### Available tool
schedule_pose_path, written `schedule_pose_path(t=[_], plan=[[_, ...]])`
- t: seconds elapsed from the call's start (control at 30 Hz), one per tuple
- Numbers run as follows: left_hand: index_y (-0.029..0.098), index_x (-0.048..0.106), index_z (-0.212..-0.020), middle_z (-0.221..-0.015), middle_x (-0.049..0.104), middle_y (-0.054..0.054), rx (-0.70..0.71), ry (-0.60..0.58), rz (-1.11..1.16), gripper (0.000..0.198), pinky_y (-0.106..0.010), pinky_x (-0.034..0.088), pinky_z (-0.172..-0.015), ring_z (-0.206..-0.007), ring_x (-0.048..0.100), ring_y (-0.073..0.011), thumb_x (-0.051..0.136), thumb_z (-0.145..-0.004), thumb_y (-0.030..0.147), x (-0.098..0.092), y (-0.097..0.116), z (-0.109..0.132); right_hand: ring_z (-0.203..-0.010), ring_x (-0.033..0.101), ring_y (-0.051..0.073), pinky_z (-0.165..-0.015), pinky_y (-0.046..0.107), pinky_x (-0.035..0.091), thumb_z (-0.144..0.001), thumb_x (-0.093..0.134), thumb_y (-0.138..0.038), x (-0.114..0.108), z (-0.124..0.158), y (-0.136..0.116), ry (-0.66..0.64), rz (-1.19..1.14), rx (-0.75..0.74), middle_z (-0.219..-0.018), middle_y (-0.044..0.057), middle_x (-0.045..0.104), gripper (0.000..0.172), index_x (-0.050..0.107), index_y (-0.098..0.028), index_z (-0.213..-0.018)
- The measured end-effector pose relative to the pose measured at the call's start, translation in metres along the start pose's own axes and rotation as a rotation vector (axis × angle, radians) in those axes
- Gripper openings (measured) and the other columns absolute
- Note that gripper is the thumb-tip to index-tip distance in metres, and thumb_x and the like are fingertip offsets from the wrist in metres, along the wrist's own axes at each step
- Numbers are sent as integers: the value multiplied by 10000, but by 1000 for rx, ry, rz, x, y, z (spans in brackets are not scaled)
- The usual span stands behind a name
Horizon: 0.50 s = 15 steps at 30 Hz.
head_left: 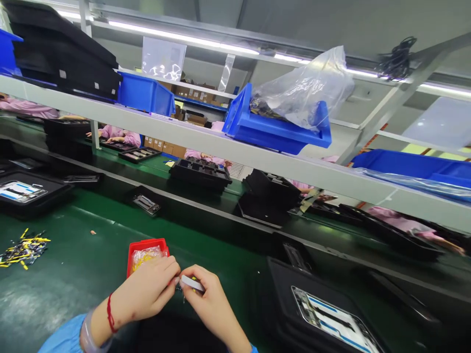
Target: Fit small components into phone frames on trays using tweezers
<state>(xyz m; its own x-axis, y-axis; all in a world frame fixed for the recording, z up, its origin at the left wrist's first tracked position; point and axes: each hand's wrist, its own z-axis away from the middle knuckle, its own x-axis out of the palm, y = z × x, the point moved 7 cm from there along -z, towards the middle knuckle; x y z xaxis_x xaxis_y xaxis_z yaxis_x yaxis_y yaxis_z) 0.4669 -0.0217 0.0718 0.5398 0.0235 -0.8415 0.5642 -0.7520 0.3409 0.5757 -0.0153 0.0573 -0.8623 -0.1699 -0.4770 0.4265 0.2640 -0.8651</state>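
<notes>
My left hand point(149, 288) and my right hand point(213, 304) meet fingertip to fingertip above the green bench. A short, flat whitish strip point(193, 283), whose kind I cannot make out, is pinched in my right hand. My left hand is also closed in a pinch; what its fingers hold is hidden. A tiny yellow and dark bit shows between the hands. Behind my left hand stands a red bin point(129, 259) with clear plastic wrap point(147, 253) and yellow pieces in it.
A pile of small yellow and black parts point(25, 249) lies at left. Black trays holding phone frames point(331, 318) stand at right and far left. A conveyor point(206, 215) carries trays across. Overhead, a white shelf point(206, 137) bears blue bins point(279, 132). Several people in pink work beyond.
</notes>
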Motion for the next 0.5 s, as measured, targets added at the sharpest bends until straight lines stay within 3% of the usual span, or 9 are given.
schedule_pose_path(t=[0.2,0.33,0.43,0.5], plan=[[191,487,-796,-763,589,-33,33,-82,1,192,-264,434,-619,-662,551,-172,325,-873,124,3,-2,3,-553,384,109,-528,229,315,-751,519,-291,6,-1,11,-115,-134,106,-590,-40,465,126,544,-179,-698],[195,491,-759,-730,581,-19,26,-71,-31,183,-251,411,-597,-641,541,-160,350,-848,119,2,-7,0,-564,380,108,-542,234,311,-756,528,-308,7,-2,11,-115,-148,95,-598,-40,462,141,544,-176,-707],[194,503,-730,-701,570,-14,-55,-45,-123,197,-255,409,-605,-628,535,-158,358,-852,140,-2,-26,-4,-537,379,105,-519,232,302,-757,544,-347,5,-5,14,-96,-170,117,-580,-44,451,170,546,-180,-721],[189,532,-742,-705,573,-21,-197,-84,-236,211,-269,420,-637,-647,549,-168,363,-864,154,-4,-49,-5,-508,368,102,-497,231,294,-748,556,-382,3,-7,20,-71,-185,141,-567,-49,439,199,557,-183,-736]])
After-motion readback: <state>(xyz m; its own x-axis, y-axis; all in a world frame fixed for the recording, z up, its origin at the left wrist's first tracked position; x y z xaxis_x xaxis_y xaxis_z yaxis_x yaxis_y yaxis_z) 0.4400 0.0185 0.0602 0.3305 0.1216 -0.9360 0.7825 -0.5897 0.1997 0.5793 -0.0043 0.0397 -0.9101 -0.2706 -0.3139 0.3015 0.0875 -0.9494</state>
